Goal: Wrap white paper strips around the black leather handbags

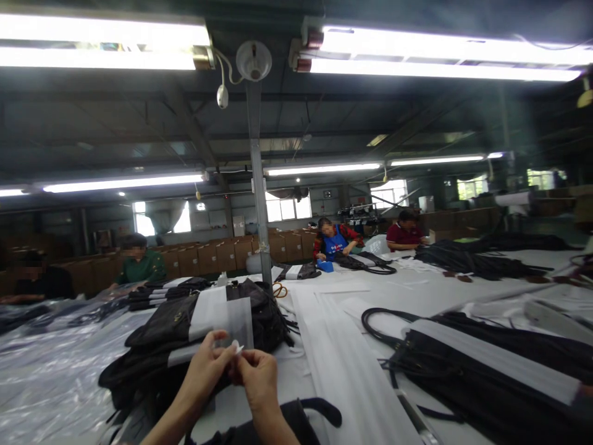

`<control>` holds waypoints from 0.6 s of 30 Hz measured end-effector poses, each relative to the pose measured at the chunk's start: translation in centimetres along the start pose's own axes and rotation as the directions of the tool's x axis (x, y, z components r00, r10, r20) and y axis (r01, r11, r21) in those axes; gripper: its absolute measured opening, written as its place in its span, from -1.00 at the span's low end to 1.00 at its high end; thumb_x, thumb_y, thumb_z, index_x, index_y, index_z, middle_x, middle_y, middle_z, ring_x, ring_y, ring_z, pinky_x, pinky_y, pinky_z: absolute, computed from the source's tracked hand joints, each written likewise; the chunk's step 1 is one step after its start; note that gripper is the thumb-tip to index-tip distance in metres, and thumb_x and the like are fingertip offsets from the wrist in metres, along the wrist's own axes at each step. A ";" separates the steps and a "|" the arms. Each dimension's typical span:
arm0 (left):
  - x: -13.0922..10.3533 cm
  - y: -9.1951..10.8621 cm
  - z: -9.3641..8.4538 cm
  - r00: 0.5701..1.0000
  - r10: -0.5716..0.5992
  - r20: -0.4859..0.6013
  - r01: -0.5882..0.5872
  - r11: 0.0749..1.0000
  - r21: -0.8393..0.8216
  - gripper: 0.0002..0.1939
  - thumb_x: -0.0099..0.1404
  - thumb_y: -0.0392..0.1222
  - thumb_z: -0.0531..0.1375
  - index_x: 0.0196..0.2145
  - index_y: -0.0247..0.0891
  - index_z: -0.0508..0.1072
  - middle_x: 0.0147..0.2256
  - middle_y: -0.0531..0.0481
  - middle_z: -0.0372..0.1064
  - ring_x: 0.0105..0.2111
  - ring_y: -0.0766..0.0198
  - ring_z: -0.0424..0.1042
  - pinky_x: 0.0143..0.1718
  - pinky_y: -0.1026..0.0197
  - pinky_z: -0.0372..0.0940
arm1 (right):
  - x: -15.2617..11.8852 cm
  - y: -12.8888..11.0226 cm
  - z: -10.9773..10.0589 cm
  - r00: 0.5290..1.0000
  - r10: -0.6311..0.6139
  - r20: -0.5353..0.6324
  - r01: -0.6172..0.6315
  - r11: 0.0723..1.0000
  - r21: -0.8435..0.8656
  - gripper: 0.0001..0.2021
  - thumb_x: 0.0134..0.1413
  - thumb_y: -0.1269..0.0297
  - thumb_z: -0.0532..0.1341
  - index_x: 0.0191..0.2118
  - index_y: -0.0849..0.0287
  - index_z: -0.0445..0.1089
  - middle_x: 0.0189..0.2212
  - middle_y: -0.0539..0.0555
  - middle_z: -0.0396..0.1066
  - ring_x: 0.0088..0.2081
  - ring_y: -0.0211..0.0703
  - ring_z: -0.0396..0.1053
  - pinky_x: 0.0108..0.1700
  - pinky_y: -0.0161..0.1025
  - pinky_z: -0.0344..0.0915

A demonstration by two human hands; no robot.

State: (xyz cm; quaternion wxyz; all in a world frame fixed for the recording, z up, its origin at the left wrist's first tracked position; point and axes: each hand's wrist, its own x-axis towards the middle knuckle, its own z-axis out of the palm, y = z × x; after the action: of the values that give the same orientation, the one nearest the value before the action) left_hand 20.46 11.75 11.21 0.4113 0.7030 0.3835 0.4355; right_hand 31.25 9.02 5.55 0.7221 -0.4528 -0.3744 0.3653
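Both the left hand [207, 364] and right hand [257, 369] pinch one small white tag [238, 348], not yet on any black bag [204, 327] piled on the desk [417, 293].

Head cam, single view: faces fwd, tilted up across long table [417, 290]; ceiling fills upper half.

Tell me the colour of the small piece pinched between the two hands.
White, seen in the head view: the small piece.
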 end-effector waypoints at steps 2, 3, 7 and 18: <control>0.6 -0.1 0.0 0.994 -0.083 0.067 0.087 0.994 -0.063 -0.55 -0.02 0.14 0.26 -0.35 -0.33 0.40 -0.65 0.08 0.32 -0.63 0.27 0.30 -0.56 0.28 0.17 | -0.2 -0.3 0.0 1.000 -0.030 -0.005 0.030 0.995 -0.094 -0.68 -0.13 0.04 0.31 -0.50 0.26 0.45 -0.62 0.07 0.43 -0.58 -0.20 0.38 -0.53 -0.31 0.28; 1.0 -0.2 0.0 0.991 -0.092 0.100 0.101 0.992 -0.080 -0.57 -0.05 0.13 0.27 -0.40 -0.33 0.40 -0.65 0.08 0.30 -0.65 0.30 0.28 -0.58 0.29 0.15 | -0.4 -0.6 0.0 0.998 -0.059 -0.009 0.057 0.987 -0.152 -0.72 -0.08 0.09 0.28 -0.49 0.25 0.44 -0.62 0.06 0.42 -0.59 -0.21 0.36 -0.54 -0.32 0.26; 2.5 -0.8 -0.1 0.987 -0.042 0.155 0.053 0.997 -0.062 -0.61 -0.11 0.11 0.29 -0.54 -0.31 0.37 -0.65 0.09 0.29 -0.64 0.34 0.27 -0.59 0.30 0.15 | -0.9 -2.1 -0.6 0.933 -0.359 0.008 0.331 0.850 -0.411 -0.86 -0.02 0.35 0.21 -0.27 0.18 0.42 -0.40 0.04 0.45 -0.45 -0.24 0.37 -0.40 -0.32 0.25; 4.3 -1.2 0.1 0.968 0.248 -0.024 -0.219 0.893 0.394 -0.79 0.14 -0.04 0.06 -0.50 -0.21 0.35 -0.57 0.09 0.34 -0.49 0.25 0.35 -0.40 0.26 0.22 | 0.2 0.4 -1.7 0.735 -0.561 0.381 0.646 0.410 -0.644 -0.86 0.12 0.47 0.16 -0.40 0.09 0.35 -0.39 -0.14 0.44 -0.23 -0.29 0.36 0.07 -0.13 -0.12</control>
State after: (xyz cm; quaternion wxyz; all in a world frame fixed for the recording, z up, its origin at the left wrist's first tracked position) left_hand 21.74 16.02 11.33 0.1942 0.7949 0.3895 0.4227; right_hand 32.73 8.71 4.76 0.5328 -0.5190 -0.6633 -0.0825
